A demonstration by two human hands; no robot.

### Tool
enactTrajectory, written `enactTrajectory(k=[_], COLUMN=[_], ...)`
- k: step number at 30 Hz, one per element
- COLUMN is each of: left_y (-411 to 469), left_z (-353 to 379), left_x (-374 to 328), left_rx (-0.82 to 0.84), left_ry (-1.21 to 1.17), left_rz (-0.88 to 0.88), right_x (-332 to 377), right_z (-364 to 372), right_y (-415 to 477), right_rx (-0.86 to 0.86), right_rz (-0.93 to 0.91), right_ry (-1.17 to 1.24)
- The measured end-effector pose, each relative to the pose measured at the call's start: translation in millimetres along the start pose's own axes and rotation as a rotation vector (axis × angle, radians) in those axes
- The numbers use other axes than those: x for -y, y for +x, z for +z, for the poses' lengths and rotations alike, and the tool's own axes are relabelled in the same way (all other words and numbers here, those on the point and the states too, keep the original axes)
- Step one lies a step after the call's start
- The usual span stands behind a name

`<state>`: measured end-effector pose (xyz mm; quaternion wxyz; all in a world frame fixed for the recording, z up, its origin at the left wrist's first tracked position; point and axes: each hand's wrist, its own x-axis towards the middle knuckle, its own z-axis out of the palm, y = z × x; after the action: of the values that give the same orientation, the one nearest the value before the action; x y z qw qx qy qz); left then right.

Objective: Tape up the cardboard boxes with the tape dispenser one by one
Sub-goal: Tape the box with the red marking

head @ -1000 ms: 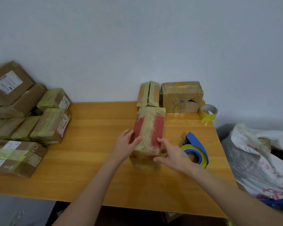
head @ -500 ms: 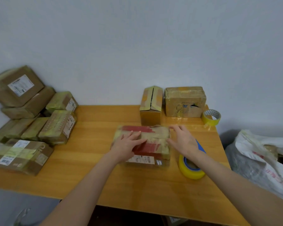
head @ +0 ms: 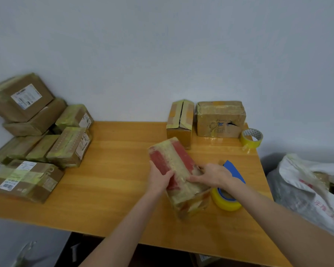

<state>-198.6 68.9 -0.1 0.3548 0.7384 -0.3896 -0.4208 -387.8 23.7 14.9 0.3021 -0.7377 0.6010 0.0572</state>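
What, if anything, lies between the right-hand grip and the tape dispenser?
Nothing visible does. The right-hand grip holds the box, and the tape dispenser lies on the table just beside that wrist.

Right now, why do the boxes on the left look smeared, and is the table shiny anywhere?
Head view: the stacked boxes at the left edge blur and lean outward, probably wide lens plus head motion. Head view: a small glare lies on the table before the back box. Head view: the red-taped box is fairly sharp; shadows are faint.
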Motion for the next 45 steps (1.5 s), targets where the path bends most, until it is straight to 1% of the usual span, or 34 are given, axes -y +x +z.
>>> enactTrajectory(k=[2, 4, 9, 12, 13, 14, 15, 16, 17, 18, 20, 22, 24, 26, 29, 34, 36, 39, 42, 43, 45], left_y=[-1, -1, 22, 32, 30, 26, 21, 12, 2, -7, -18, -17, -9, -2, 0, -1, -1, -1, -2, -2, -3], left_z=[9, 16, 18, 19, 21, 22, 23, 22, 23, 23, 26, 30, 31, 30, 30, 29, 28, 28, 25, 24, 23], left_x=[-5, -11, -25, -28, -29, -29, -27, -26, -24, -21, -9, 0, 1, -2, -2, -8, -9, -10, -10, -11, -11], left_rx=[0.097, 0.182, 0.322, 0.326, 0.302, 0.253, 0.18, 0.113, 0.089, 0.103, 0.165, 0.168, 0.165, 0.163, 0.155, 0.147, 0.154, 0.169, 0.181, 0.182, 0.184], left_ry=[-0.031, -0.078, -0.126, -0.049, 0.045, 0.189, 0.36, 0.516, 0.644, 0.765, 0.98, 1.08, 1.088, 1.096, 1.123, 1.148, 1.135, 1.138, 1.144, 1.135, 1.125], left_rz=[0.056, 0.098, 0.112, 0.115, 0.141, 0.192, 0.28, 0.407, 0.528, 0.619, 0.7, 0.739, 0.749, 0.757, 0.761, 0.67, 0.669, 0.668, 0.663, 0.663, 0.66], right_x=[-8, -13, -11, -8, -9, -11, -15, -21, -30, -41, -66, -89, -108, -120, -132, -130, -124, -112, -114, -114, -110], right_z=[5, 9, 3, 0, 0, 0, -1, -2, -2, -1, 4, 11, 22, 32, 41, 38, 39, 38, 39, 35, 24], right_y=[-5, -7, -1, 9, 12, 13, 13, 12, 10, 8, 5, 2, 3, 7, 15, 12, 14, 13, 11, 7, -5], right_rx=[-0.001, -0.059, -0.2, -0.214, -0.198, -0.184, -0.186, -0.212, -0.261, -0.314, -0.359, -0.273, -0.136, -0.055, -0.056, -0.06, -0.077, -0.014, 0.009, 0.007, 0.006], right_rz=[0.032, 0.059, 0.125, 0.122, 0.114, 0.104, 0.104, 0.112, 0.131, 0.162, 0.267, 0.408, 0.483, 0.501, 0.515, 0.488, 0.494, 0.518, 0.53, 0.513, 0.421], right_ry=[0.133, 0.204, 0.211, 0.245, 0.256, 0.265, 0.267, 0.262, 0.247, 0.227, 0.195, 0.143, 0.128, 0.226, 0.344, 0.433, 0.578, 0.866, 1.053, 1.068, 1.032])
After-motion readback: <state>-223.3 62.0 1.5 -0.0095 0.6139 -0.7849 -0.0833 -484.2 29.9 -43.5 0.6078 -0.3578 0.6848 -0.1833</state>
